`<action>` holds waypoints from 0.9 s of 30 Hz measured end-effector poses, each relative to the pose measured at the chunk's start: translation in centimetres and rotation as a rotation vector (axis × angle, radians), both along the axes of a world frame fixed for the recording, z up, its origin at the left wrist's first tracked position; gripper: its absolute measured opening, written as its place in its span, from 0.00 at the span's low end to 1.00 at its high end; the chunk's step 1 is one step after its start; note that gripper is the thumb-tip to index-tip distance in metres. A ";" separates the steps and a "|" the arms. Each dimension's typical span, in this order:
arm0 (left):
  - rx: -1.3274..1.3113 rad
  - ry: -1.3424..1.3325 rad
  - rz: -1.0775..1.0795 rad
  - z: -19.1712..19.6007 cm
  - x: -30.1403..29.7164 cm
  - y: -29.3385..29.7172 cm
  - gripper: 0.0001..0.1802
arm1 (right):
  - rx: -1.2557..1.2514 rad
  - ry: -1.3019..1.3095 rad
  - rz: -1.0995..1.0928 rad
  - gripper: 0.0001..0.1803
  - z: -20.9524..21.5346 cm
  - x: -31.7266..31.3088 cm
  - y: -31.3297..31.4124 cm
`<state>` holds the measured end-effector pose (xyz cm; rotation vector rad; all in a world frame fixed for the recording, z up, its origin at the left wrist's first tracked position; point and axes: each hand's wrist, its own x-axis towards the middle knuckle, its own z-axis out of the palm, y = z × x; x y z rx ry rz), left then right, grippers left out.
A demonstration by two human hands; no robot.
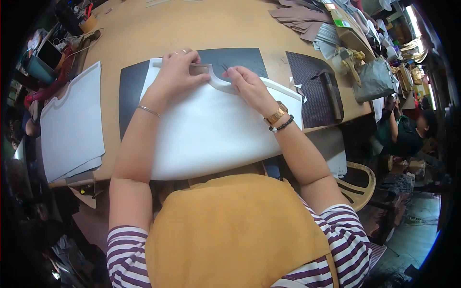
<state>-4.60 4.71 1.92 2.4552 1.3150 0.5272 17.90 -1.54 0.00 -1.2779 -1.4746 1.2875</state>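
Note:
A large white sheet point(216, 129), perhaps leather or a similar material, lies in front of me and droops over the table's near edge. Its far edge has a turned-up rim with a curved notch in the middle. My left hand point(180, 69) pinches this rim at the left side of the notch. Just right of the notch, my right hand point(247, 86) is closed around a small, dark, thin-tipped tool point(224, 67); its kind is mostly hidden by my fingers. Beneath the sheet's far part is a dark flat board point(132, 89).
More white sheets point(74, 129) with a similar notch are stacked at left. A hammer point(330, 93) rests on a dark woven piece point(302, 72) at right. Brown strips point(300, 18) and a grey bag point(375, 79) lie beyond. Another person point(401, 132) is at far right, behind a yellow chair point(360, 185).

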 end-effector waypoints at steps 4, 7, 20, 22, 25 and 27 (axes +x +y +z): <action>-0.188 -0.244 -0.095 -1.2 -0.6 1.3 0.18 | 0.011 -0.082 -0.001 0.22 -0.8 -0.2 0.8; -0.337 -0.286 -0.047 -1.2 -0.6 1.6 0.10 | 0.020 -0.200 0.012 0.23 -0.1 -0.4 0.8; -0.746 -0.692 -0.182 -0.3 -0.6 0.6 0.11 | 0.096 -0.222 0.089 0.19 1.6 -1.1 0.9; -0.790 -0.735 -0.213 -0.3 -0.5 0.4 0.11 | 0.095 -0.186 0.098 0.19 1.6 -1.1 0.9; -0.879 -0.839 -0.216 -0.2 -0.1 -0.1 0.12 | 0.082 -0.138 0.115 0.21 1.5 -0.9 1.2; -0.886 -0.827 -0.208 0.0 0.0 -0.2 0.12 | 0.082 -0.099 0.132 0.21 1.2 -0.7 1.2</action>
